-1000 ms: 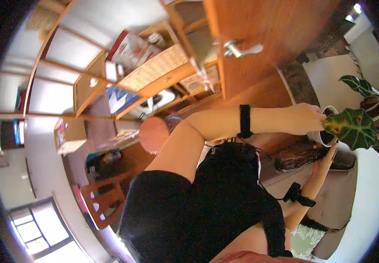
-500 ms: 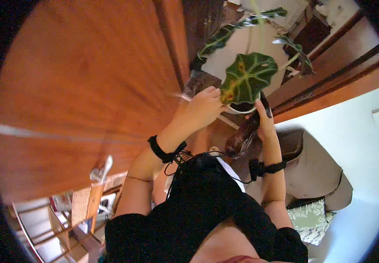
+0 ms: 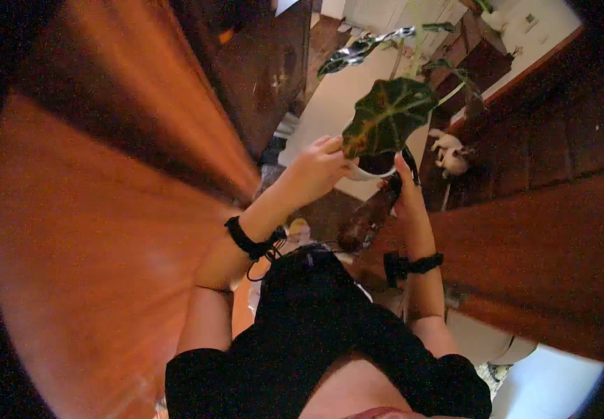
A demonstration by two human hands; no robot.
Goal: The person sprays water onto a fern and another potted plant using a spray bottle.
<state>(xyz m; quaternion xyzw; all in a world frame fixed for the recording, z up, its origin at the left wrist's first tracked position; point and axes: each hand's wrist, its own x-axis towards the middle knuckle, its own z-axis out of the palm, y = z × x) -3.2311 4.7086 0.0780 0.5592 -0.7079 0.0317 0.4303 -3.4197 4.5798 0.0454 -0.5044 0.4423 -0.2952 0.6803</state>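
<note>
A potted plant with a broad dark green leaf point(image 3: 389, 115), pale-veined and yellow-brown in patches, is held out in front of me. Its white pot point(image 3: 366, 174) shows mostly as a rim below the leaf. My left hand point(image 3: 319, 166) is closed on the pot's left side, partly behind the leaf. My right hand point(image 3: 408, 190) grips the right side, thumb along the rim. A brown bottle point(image 3: 366, 218) with a black top hangs by the right palm, seemingly held in that same hand; its grip is partly hidden. Both wrists wear black bands.
Reddish-brown wooden panels point(image 3: 99, 230) rise close on my left, and another wooden panel point(image 3: 525, 244) on my right. Ahead lies a pale flat surface point(image 3: 323, 133). A small white-and-brown animal or toy point(image 3: 451, 153) lies on the dark wooden floor at right.
Surroundings have shifted as I moved: wood panels now flank both sides, and the sofa has mostly left view at lower right. Both hands still hold the plant, slightly further left in view.
</note>
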